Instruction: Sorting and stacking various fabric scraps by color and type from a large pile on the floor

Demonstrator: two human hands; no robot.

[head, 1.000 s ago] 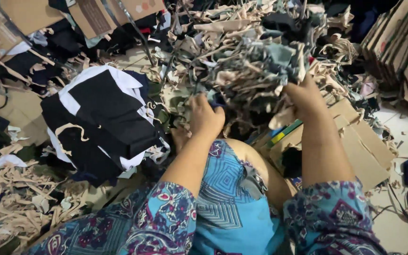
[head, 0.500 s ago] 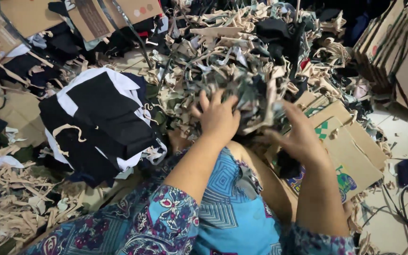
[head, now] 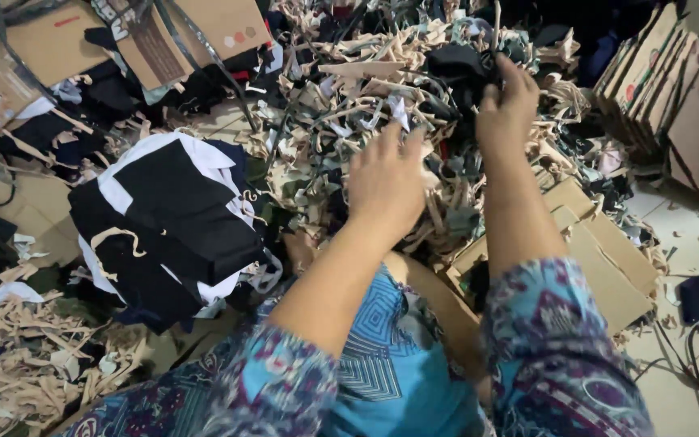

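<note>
The left hand point(head: 386, 182) rests spread, fingers open, on the heap of fabric scraps point(head: 366, 89). The right hand point(head: 505, 105) seems to pinch a dark scrap point(head: 463, 61) farther back.

Much lies buried, blurred or cropped

The left hand point(head: 386, 182) is motion-blurred, its grip unreadable; the right hand's point(head: 505, 101) fingertips sink into the scrap pile point(head: 349, 89), hiding what they pinch. The cardboard stack point(head: 673, 89) runs off the right edge.
</note>
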